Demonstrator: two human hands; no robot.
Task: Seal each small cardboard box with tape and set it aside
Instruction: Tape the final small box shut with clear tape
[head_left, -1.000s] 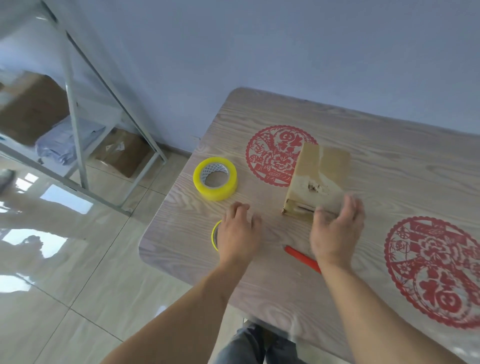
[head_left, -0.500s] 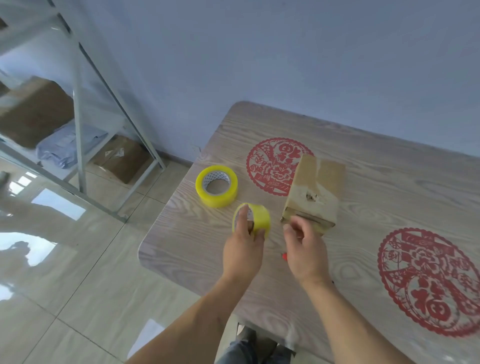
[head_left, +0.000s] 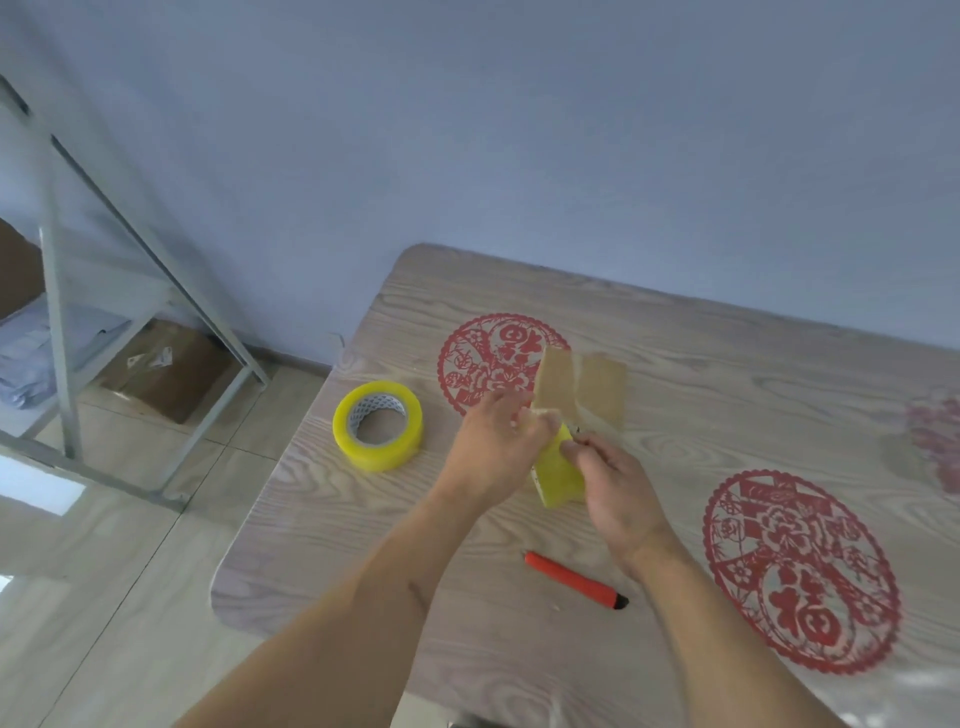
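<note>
Both hands are working the tape roll (head_left: 558, 475) just in front of the cardboard box (head_left: 576, 387): left hand (head_left: 496, 449) gripping it, right hand (head_left: 610, 480) pinching at its edge. Best to be peeling the end squarely. The box's long axis is running away from the person.
</note>
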